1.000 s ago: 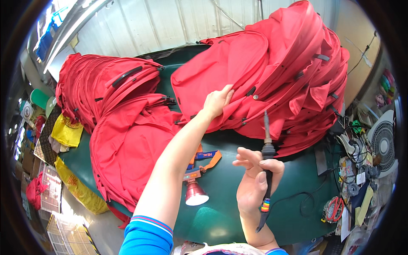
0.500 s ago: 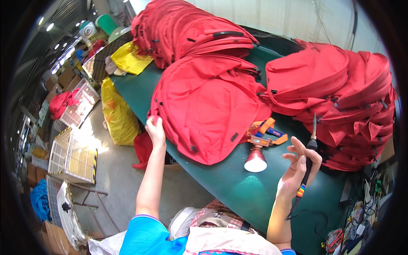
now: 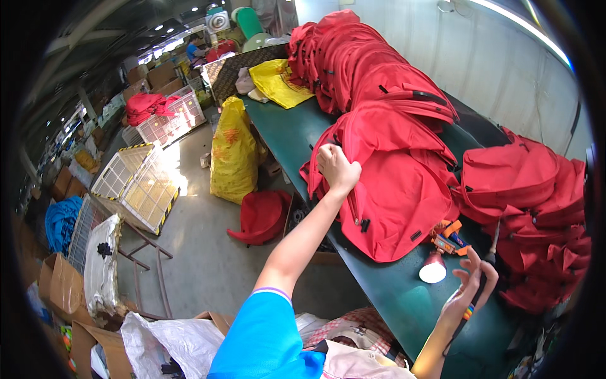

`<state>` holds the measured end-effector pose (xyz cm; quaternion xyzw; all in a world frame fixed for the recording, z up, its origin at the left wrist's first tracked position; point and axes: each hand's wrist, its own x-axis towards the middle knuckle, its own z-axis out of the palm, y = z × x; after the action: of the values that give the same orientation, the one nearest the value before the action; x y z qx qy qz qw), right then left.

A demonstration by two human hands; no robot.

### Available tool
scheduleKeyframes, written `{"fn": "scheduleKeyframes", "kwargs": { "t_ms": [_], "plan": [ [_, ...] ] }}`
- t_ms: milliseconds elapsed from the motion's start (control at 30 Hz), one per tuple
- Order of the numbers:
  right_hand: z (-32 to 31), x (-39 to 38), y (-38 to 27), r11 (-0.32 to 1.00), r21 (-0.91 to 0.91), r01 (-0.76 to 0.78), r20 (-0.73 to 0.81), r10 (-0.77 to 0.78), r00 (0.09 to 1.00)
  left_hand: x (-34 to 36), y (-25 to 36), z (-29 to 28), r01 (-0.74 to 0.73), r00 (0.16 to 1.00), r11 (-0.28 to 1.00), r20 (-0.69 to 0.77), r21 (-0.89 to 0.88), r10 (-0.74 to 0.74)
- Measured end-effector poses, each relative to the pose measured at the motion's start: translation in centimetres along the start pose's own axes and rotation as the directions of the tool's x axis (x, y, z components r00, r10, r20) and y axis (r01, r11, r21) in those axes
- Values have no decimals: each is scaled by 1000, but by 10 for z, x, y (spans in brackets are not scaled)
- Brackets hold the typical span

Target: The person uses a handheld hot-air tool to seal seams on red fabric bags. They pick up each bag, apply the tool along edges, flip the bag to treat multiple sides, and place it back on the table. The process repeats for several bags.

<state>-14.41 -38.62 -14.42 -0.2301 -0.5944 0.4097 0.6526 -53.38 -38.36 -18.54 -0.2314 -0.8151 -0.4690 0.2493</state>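
Long green worktable [image 3: 385,294], running from far left to near right, heaped with red backpacks [image 3: 379,69] at the far end and more [image 3: 536,208] at right. Nearest red backpack [image 3: 404,189] lying flat at mid-table, gripped at its left edge by left hand [image 3: 336,169], fingers clenched. Right hand [image 3: 468,292], fingers loosely curled around a slim dark tool [image 3: 486,271], near a white-capped cone [image 3: 433,270].

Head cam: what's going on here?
A person stands at a green table piled with red backpacks. The left hand grips the edge of the nearest red backpack. The right hand holds a thin dark tool above the table, beside a small lit lamp.
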Motion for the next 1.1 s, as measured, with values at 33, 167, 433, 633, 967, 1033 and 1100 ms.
{"fn": "scheduleKeyframes", "kwargs": {
  "t_ms": [33,167,433,633,967,1033,1100],
  "plan": [
    [5,1,2,1000,-27,-5,-5,5,1000,-13,29,-18,-48,998,980,32,-192,56],
    [40,-2,-4,996,-34,83,145,-77,986,-124,100,-82,-280,950,793,-41,-540,308],
    [22,-7,16,950,-90,300,-206,-313,927,-290,123,-117,596,778,188,620,-780,105],
    [2,21,-8,712,-308,631,144,-620,771,-228,153,-126,749,508,314,810,-584,294],
    [-61,51,64,651,-479,588,6,-668,744,-224,123,-64,867,492,-160,862,-472,120],
    [-50,65,81,738,-424,525,-53,-598,800,-214,113,-56,967,242,-160,915,-200,323],
    [-40,72,81,750,-422,510,-9,-566,825,-216,119,-54,973,126,149,944,-178,304]
  ]
}}
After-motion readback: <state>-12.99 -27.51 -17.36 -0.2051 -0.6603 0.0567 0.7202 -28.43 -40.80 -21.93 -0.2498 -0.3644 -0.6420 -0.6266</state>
